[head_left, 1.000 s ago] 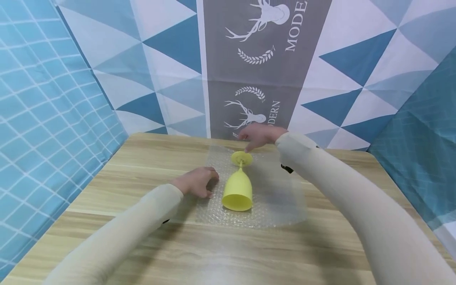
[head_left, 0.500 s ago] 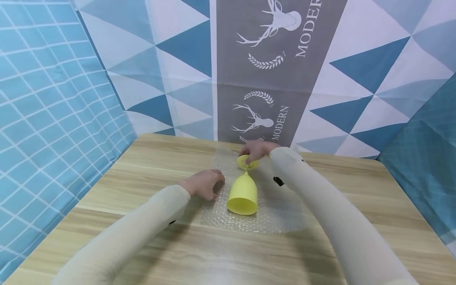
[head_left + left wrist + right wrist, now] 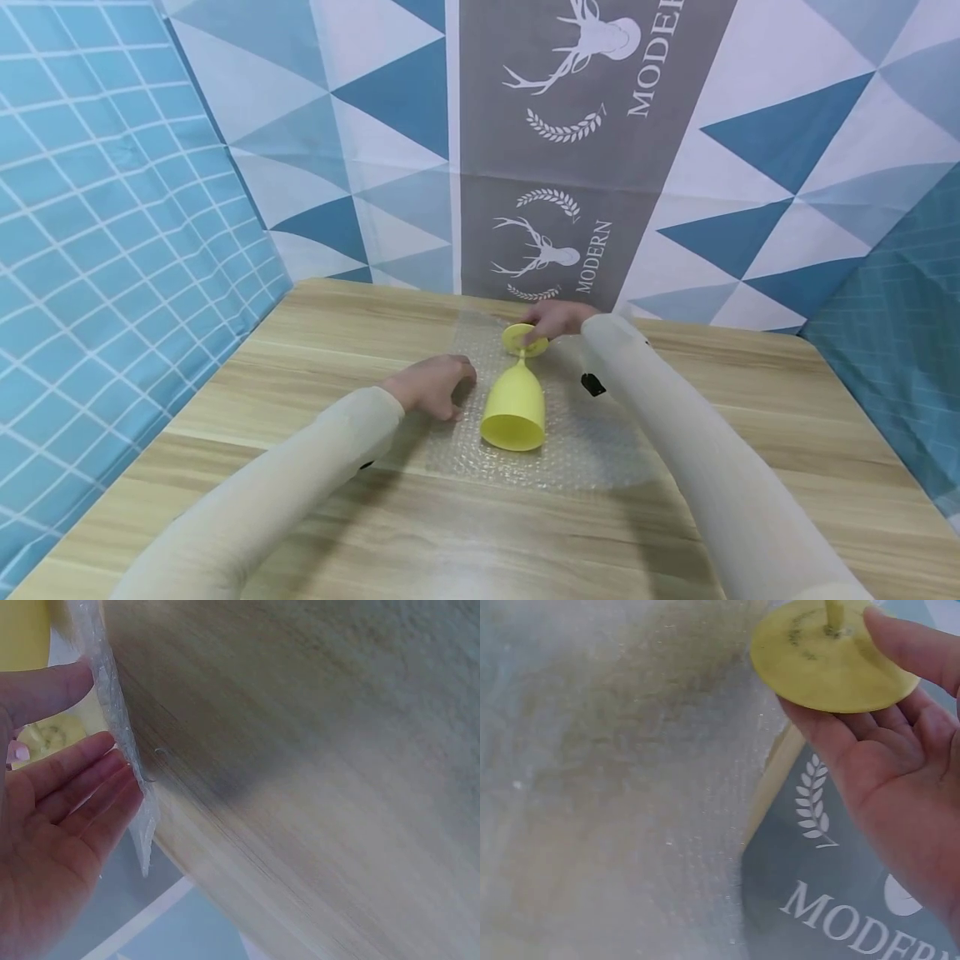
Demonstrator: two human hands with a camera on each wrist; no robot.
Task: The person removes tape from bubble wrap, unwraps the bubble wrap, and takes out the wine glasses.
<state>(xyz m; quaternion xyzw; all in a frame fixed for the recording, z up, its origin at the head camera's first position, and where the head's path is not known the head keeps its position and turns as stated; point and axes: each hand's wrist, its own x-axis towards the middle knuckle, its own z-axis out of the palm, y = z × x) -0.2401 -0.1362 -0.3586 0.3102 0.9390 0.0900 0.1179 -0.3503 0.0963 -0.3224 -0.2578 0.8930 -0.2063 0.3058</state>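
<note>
A yellow plastic goblet [image 3: 514, 404] lies on its side on a sheet of bubble wrap [image 3: 592, 454], its mouth facing the near side. At its far end, my right hand [image 3: 557, 320] pinches the round foot. In the right wrist view the thumb lies over the top of the foot [image 3: 817, 667], with fingers beneath it. My left hand [image 3: 435, 387] rests at the left edge of the sheet, beside the bowl. The left wrist view has its fingers [image 3: 90, 776] nearly straight, their tips against the sheet's edge [image 3: 112, 697].
The wood-grain table [image 3: 315, 333] reaches back to a patterned cloth [image 3: 390, 150] with grey, blue and white panels. A blue checked cloth [image 3: 112, 208] hangs along the left side. From the right sleeve dangles a small black tag [image 3: 592, 384].
My right hand has come down from above the goblet's foot and now pinches it. The left hand keeps its place at the sheet's edge. The head view has shifted slightly.
</note>
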